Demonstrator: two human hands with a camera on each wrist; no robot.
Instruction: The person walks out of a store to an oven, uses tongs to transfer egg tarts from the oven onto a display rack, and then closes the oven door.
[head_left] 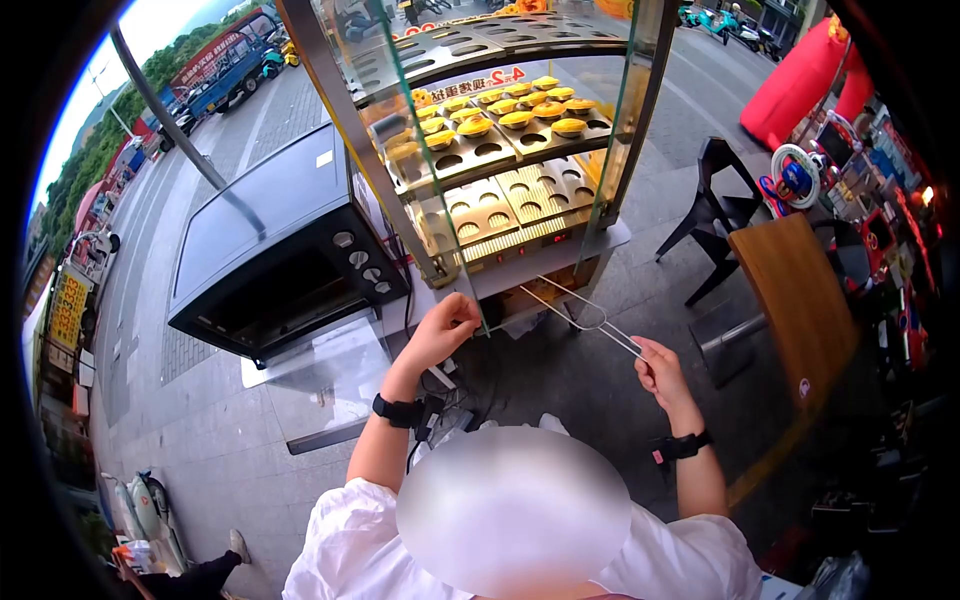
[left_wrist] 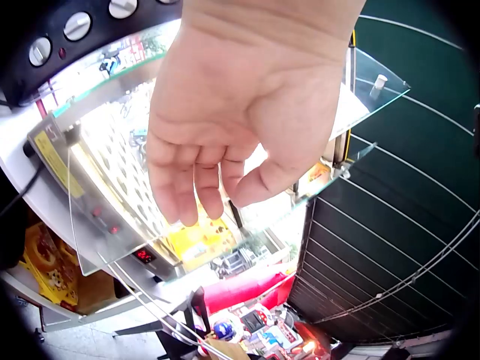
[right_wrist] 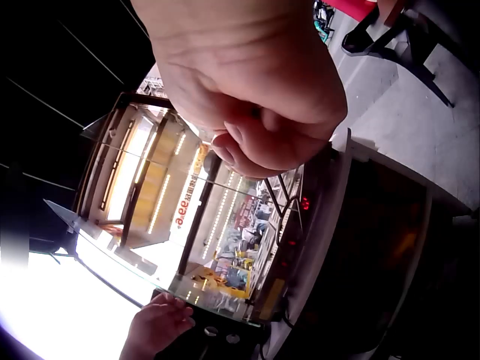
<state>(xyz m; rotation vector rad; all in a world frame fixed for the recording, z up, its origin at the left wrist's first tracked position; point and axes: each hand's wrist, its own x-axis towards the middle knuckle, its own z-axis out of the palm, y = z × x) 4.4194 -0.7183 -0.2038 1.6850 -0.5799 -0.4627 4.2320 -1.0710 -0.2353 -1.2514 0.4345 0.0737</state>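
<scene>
In the head view, my right hand grips the handle end of thin metal tongs, whose tips point at the front of a glass-sided display cabinet. My left hand, its fingers loosely bent, is beside the edge of a glass panel. The left wrist view shows this hand palm-on in front of the glass; contact cannot be told. Several yellow tarts sit on the cabinet's middle shelf, above a tray with round holes. In the right wrist view, the curled fingers hide the tongs' handle.
A black oven with knobs stands left of the cabinet. Cables hang below its counter. On the right are a black chair and a wooden table. Someone's leg shows at the lower left.
</scene>
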